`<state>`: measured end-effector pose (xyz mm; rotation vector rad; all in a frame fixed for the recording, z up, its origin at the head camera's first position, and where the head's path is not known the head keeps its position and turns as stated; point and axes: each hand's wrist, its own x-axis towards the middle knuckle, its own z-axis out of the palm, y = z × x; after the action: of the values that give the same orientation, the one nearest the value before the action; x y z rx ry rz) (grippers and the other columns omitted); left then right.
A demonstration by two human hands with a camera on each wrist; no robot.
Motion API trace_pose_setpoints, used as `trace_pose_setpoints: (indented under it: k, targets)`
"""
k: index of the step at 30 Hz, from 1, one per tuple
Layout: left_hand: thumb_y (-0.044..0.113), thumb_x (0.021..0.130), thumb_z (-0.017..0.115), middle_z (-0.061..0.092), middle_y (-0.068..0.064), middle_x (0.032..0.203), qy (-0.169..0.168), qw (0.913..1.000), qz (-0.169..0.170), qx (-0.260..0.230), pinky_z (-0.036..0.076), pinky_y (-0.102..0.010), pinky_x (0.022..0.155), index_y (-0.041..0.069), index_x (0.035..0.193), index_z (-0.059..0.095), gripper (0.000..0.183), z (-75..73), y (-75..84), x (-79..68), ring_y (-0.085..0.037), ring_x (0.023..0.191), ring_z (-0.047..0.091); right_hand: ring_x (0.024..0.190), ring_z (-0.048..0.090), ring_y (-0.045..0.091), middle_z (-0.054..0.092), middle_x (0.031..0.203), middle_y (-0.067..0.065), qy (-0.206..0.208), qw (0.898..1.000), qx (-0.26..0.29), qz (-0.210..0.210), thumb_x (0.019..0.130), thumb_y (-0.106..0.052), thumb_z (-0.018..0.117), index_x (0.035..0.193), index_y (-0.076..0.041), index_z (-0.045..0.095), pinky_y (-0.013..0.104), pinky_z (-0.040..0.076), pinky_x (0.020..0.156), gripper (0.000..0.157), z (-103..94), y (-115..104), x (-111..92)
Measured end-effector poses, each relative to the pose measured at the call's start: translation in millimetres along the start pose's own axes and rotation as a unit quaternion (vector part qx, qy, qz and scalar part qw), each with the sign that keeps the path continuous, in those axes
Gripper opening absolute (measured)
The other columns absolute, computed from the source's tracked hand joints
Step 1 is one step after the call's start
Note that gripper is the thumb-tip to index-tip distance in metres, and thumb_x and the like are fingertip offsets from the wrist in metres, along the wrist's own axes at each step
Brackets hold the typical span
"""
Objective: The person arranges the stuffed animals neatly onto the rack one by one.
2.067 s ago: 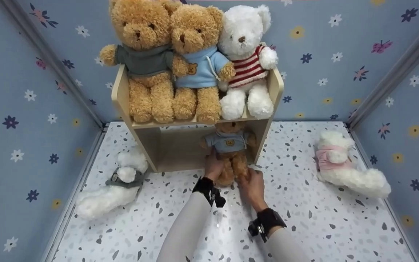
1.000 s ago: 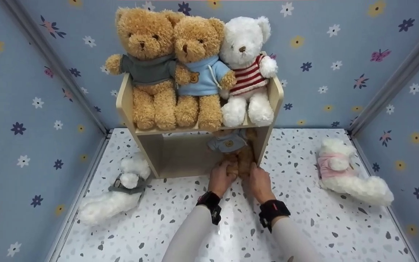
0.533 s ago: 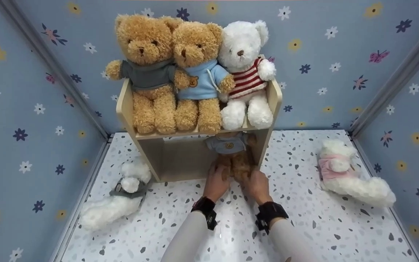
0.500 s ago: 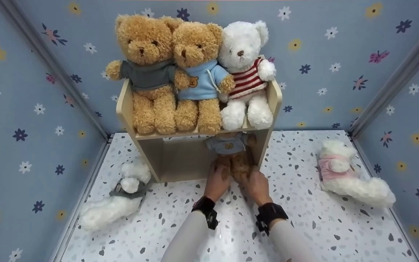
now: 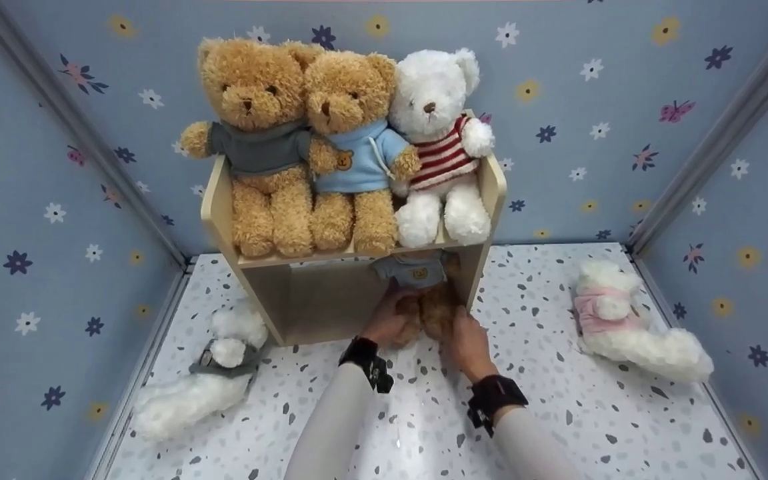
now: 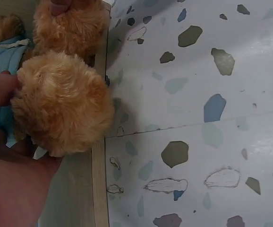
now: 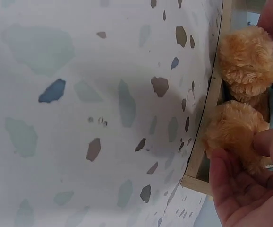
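Note:
In the lower compartment of a small wooden shelf, a brown teddy bear in a light blue top sits at the right end, legs toward me. The upper board hides most of its head. My left hand holds the leg on the left, fingers and thumb around the fluffy foot in the left wrist view. My right hand holds the other leg beside the shelf's right side panel; the right wrist view shows thumb and fingers about that foot.
Three teddy bears sit on top: one in a dark grey top, one in a blue hoodie, a white one in red stripes. White plush toys lie on the speckled floor, one at left, one at right.
The blue-topped bear has moved deeper into the lower compartment, its head now mostly hidden. My left hand has shifted slightly left along its leg; the right keeps its place at the other leg.

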<state>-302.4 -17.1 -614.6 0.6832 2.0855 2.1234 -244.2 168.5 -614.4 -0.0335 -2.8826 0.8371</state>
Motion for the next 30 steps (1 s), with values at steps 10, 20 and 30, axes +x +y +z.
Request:
trace_pose_setpoints:
  k: [10, 20, 30]
  targets:
    - [-0.004, 0.097, 0.057, 0.039, -0.034, 0.151, 0.059, 0.9925, -0.031, 0.103, 0.031, -0.056, 0.116, -0.01, 0.123, 0.065, 0.028, 2.0, 2.7, -3.3, -0.046, 0.136, 0.042, 0.084, 0.068, 0.042, 0.068, 0.093, 0.022, 0.011, 1.0, 0.023, -0.017, 0.1, -0.033, 0.064, 0.127, 0.008, 0.057, 0.055, 0.057, 0.074, 0.049, -1.9, 6, -9]
    - [-0.003, 0.096, 0.061, 0.031, -0.034, 0.159, 0.078, 0.9855, -0.041, 0.145, 0.025, -0.058, 0.121, -0.007, 0.127, 0.064, 0.032, -0.4, -4.1, -15.9, -0.049, 0.149, 0.029, 0.086, 0.066, 0.037, 0.065, 0.1, 0.017, 0.031, 0.999, 0.029, -0.01, 0.096, -0.035, 0.069, 0.117, 0.003, 0.064, 0.052, 0.055, 0.073, 0.044, -14.5, 16, -13]
    - [-0.004, 0.099, 0.057, 0.025, -0.033, 0.163, 0.082, 0.9875, -0.039, 0.129, 0.032, -0.057, 0.118, -0.006, 0.14, 0.057, 0.041, -8.6, 9.7, -36.4, -0.047, 0.152, 0.022, 0.087, 0.067, 0.037, 0.068, 0.103, 0.02, 0.08, 0.996, 0.007, -0.037, 0.096, -0.032, 0.071, 0.12, 0.001, 0.066, 0.054, 0.055, 0.073, 0.041, -53.4, 41, -16]
